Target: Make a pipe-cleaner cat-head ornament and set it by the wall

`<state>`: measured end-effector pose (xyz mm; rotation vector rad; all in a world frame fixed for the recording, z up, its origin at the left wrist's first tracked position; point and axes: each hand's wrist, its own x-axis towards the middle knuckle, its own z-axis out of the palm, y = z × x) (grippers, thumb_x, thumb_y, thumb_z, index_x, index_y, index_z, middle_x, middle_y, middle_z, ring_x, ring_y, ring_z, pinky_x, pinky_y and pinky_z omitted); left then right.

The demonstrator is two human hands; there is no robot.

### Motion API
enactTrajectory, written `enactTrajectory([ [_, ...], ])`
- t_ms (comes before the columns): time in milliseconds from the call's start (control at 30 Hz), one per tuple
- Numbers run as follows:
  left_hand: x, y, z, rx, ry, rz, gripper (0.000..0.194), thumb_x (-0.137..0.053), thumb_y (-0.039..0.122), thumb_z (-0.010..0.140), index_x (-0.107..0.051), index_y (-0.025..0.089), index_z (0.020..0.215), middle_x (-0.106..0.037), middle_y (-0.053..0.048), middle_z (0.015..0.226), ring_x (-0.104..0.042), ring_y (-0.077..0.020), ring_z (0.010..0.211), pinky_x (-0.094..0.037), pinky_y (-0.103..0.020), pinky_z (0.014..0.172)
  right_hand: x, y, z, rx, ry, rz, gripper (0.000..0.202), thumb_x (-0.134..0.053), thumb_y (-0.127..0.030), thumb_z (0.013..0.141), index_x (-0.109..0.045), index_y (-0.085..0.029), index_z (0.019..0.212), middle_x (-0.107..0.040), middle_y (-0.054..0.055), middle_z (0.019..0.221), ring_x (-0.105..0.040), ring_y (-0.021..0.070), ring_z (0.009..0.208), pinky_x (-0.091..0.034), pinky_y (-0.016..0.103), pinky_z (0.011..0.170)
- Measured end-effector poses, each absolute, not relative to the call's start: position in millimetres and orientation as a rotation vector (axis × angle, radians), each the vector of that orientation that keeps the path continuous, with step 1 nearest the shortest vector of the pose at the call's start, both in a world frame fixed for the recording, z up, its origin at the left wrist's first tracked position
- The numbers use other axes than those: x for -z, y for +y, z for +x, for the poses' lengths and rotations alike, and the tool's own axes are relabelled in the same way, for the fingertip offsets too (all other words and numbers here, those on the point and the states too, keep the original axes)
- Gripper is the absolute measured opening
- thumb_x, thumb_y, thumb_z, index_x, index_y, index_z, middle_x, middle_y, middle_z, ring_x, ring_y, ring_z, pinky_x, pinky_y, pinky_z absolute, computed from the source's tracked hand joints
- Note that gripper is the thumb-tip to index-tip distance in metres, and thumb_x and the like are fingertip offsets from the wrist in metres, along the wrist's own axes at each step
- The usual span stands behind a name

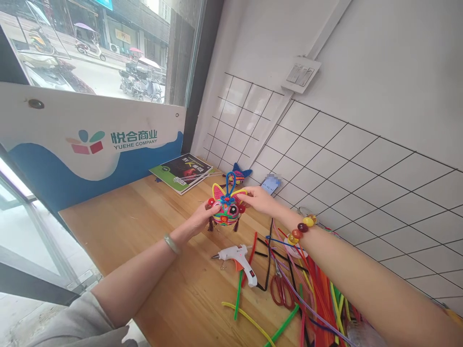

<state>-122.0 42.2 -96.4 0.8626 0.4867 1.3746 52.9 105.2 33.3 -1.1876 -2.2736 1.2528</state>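
Left hand (198,218) of mine grips the colourful ornament (224,215) — my right hand (259,198) pinches its ear (235,192) above the bench (173,279).

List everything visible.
Table: 1, brown, below
Animal-head ornament: 1, multicoloured, held
Blue-eared ornament: 1, multicoloured, rear
Phone: 1, blue-screened, rear
Booklets: stacked, black-green, table
Glue gun: 1, white, table
Scissors: 1, red-handled, table
Pipe cleaners: many, multicoloured, table
Yuehe Company sign: 1, white-blue, left
Switch plate: 1, white, wall
Scooters: several, mixed, outside
Bracelets: 2, green and multicoloured, wrists
Left hand: 1, on held ornament
Right hand: 1, on held ornament
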Motion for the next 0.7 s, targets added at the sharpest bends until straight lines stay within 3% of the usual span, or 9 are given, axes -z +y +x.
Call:
enactTrajectory([
  [300,94,40,-122,-1.367,0.476,0.825,0.048,-0.076,0.045,0.071,-0.066,0.013,0.106,-0.071,-0.015,0.106,-0.068,-0.0274,0.095,-0.051,-0.035,0.085,-34,102,53,-1.194,-2.279,-1.199,0.020,-0.059,-0.033,0.085,-0.067,-0.017,0.096,-0.073,0.004,0.087,-0.068,0.0144,0.070,-0.056,0.028,0.066],
  [500,97,44,-124,-1.376,0.445,0.794,0.056,-0.075,0.052,0.069,-0.064,0.012,0.107,-0.072,-0.016,0.102,-0.069,-0.0284,0.092,-0.051,-0.036,0.083,-21,98,62,-0.709,-2.134,-1.227,0.037,-0.063,-0.035,0.082,-0.057,-0.017,0.113,-0.066,0.009,0.109,-0.065,0.0165,0.088,-0.053,0.032,0.080],
  [700,98,44,-123,-1.376,0.412,0.791,0.055,-0.072,0.051,0.073,-0.063,0.012,0.111,-0.072,-0.016,0.105,-0.069,-0.0277,0.093,-0.052,-0.036,0.082,-15,64,69,-0.227,-2.136,-1.163,0.021,-0.049,-0.037,0.092,-0.059,-0.020,0.092,-0.067,0.006,0.088,-0.062,0.0186,0.078,-0.050,0.032,0.073],
])
